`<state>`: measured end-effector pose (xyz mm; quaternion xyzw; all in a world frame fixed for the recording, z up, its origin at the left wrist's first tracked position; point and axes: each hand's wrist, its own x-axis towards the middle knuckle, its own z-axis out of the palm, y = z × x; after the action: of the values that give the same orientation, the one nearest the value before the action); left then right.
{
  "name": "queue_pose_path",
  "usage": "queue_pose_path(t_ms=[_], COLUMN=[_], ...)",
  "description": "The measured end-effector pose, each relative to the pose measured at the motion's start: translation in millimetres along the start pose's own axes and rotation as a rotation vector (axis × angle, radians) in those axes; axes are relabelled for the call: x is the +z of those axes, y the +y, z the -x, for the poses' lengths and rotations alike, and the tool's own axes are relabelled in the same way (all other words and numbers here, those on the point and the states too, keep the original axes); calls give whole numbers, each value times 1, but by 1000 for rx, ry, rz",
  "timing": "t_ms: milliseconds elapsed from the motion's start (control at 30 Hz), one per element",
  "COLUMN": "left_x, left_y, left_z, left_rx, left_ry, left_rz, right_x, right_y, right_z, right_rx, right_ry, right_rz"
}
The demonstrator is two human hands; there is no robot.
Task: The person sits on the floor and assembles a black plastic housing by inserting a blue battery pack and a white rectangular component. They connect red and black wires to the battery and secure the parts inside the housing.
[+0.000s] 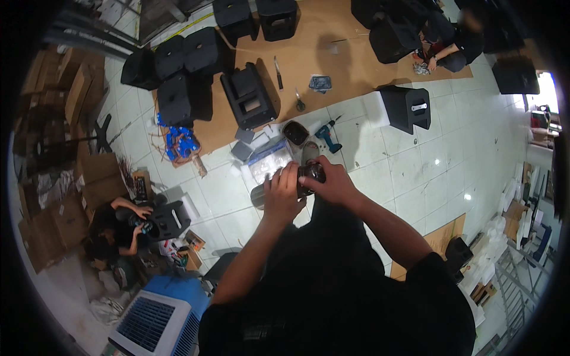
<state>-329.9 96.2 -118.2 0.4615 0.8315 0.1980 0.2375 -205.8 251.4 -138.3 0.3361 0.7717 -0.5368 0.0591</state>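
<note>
Both my hands meet in front of my body around a glossy dark brown, rounded, jar-like thing (313, 173). My right hand (333, 183) is closed on its right side, with the thumb across it. My left hand (283, 193) curls against its left side, its fingers covering much of the thing, so its exact kind is hidden. On the tiles just beyond lie a clear plastic bag (270, 166) with pale contents, an open container (294, 133) holding something dark, and a teal cordless drill (328, 136). A grey shoe (310, 152) shows under my hands.
Black speaker cabinets (248, 98) stand on brown cardboard (350, 53) ahead, with a screwdriver (300, 101) and a blue tray (320, 83). Blue parts with wires (180, 143) lie left. Co-workers sit at far right (460, 50) and left (119, 228), near a blue-white air cooler (151, 320).
</note>
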Motion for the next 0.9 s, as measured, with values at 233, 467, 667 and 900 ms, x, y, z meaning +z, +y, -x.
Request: queue_pose_path(t_ms=[233,467,667,900], left_x=[93,118,66,-76], left_y=[-87,-73,-65,-40], left_z=[34,131,85,137], left_rx=[-576,-1398,-1728,-892], left_ry=[-594,-932,-1355,-1387], left_rz=[63,126,-182,130], right_x=[31,20,-10,-9], right_y=[308,592,658,619], right_z=[-207,-342,-356,-167], right_rx=[512,1034,1231,826], right_ry=[118,346,220,-124], right_rz=[420,399,270,352])
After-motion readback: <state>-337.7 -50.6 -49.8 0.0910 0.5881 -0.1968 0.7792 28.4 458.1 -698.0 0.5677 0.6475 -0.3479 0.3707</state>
